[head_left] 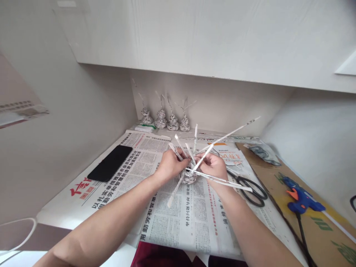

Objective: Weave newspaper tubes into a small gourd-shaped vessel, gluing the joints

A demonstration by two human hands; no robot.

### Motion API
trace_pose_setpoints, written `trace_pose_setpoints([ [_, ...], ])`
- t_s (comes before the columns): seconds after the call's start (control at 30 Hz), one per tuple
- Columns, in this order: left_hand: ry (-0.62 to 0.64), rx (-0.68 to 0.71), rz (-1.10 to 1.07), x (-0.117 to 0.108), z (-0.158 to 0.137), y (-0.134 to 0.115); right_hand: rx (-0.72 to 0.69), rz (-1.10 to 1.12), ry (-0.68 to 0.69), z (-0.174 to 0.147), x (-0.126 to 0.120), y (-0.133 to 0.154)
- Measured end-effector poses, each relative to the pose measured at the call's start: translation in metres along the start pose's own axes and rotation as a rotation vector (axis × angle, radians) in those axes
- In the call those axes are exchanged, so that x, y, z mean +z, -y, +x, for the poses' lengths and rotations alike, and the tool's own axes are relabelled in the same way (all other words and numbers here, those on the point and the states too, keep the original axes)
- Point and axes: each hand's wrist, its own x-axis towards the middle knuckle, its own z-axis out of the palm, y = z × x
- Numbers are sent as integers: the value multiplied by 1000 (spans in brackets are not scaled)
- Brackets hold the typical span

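Observation:
Between my hands sits a small woven newspaper piece (190, 178), round at the base, with several rolled paper strips (207, 157) sticking out in all directions. My left hand (172, 163) is closed at its upper left side, thumb and fingers pinching near the rim. On the other side my right hand (213, 167) pinches a paper strip close to the weave. One long strip reaches up to the right, and others stretch right past my right wrist. My fingertips partly hide the top of the piece.
Newspaper sheets (167, 222) cover the desk. A black phone (110, 163) lies left. To the right are black-handled scissors (254, 191) and a blue glue gun (302, 196) on cardboard (314, 230). Several woven gourd-shaped pieces (172, 122) stand by the back wall, near loose paper sticks (236, 139).

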Motion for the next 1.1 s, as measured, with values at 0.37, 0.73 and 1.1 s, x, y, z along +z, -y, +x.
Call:
trace_pose_setpoints([
  [0.37,38,-37,-100,1,-3,-10,112,115,-46,-2,2,8],
  [0.73,33,8,-170,7,-5,-5,250,263,-43,0,0,3],
  [1.1,36,56,-122,3,-1,-3,338,350,26,-1,1,22],
])
